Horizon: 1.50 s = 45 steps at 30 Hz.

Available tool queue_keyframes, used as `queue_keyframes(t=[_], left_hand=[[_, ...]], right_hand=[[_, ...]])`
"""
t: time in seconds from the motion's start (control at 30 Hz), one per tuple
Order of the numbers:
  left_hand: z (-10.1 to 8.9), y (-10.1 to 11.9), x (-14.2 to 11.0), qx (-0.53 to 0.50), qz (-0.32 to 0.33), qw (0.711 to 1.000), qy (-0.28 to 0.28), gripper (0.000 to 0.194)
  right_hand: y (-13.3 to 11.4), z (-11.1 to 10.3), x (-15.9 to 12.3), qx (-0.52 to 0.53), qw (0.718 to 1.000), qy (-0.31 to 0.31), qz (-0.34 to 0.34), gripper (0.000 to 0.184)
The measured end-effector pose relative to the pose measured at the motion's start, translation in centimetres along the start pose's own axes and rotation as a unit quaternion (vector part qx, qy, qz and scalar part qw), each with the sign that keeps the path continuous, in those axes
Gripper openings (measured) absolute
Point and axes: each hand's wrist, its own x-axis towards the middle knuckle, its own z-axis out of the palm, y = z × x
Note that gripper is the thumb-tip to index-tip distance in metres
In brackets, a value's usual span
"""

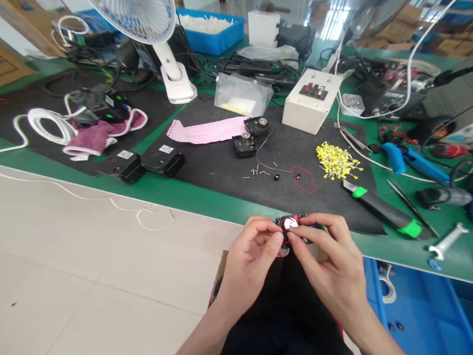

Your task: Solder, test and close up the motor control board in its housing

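Note:
Between my hands, just off the bench's front edge, is a small black device [291, 224] with a round silver-white part on top and red wires around it. My left hand [254, 254] grips its left side between thumb and fingers. The thumb and fingers of my right hand [332, 254] close on its right side and front. My fingers hide much of its lower part. Beyond it on the black mat lie a small black round part [277, 177], several tiny screws [254, 172] and a loop of red wire [313, 185].
Yellow-headed pieces [336, 160] lie heaped near a green-and-black cutter knife [384, 212]. Further right is a wrench [448, 241]. Two black units [162, 160] sit left, with a pink paper strip [207, 130] behind. A white fan [172, 74] and a grey box [312, 101] stand at the back.

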Motion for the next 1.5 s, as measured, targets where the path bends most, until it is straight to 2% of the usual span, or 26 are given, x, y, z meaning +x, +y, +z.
queue_keyframes(t=[0.23,0.5,0.67,0.8,1.03,1.3,1.4,1.5], left_hand=[[-0.1,-0.6,-0.5,0.128,0.035,0.991,0.029,0.007],[1.2,-0.7,-1.0,0.021,-0.02,0.998,0.062,0.013],[1.5,-0.8,-1.0,0.005,-0.018,0.998,0.066,0.01],[1.5,-0.4,-0.8,0.026,-0.01,0.997,0.071,0.009],[1.6,-0.2,-0.4,0.062,-0.018,0.993,0.095,0.012],[2.1,-0.6,-0.5,0.105,0.008,0.986,0.129,0.01],[2.2,-0.6,-0.5,0.098,0.004,0.987,0.128,0.01],[2.1,-0.7,-0.6,0.068,-0.014,0.991,0.113,0.011]], right_hand=[[0.0,0.2,-0.2,0.026,0.999,0.006,0.016,0.017],[0.8,-1.2,-0.2,0.102,0.987,-0.095,0.083,0.013],[0.6,-0.8,-0.5,0.066,0.996,-0.047,0.036,0.017],[0.8,-0.6,-1.2,0.096,0.995,-0.02,0.018,0.025],[1.7,-0.8,-1.5,0.073,0.996,-0.037,-0.02,0.026],[1.8,-1.1,-1.3,0.079,0.996,-0.046,-0.022,0.03],[2.0,-1.3,-1.4,0.094,0.994,-0.056,-0.017,0.032],[2.2,-2.2,-1.2,0.081,0.995,-0.058,-0.02,0.034]])
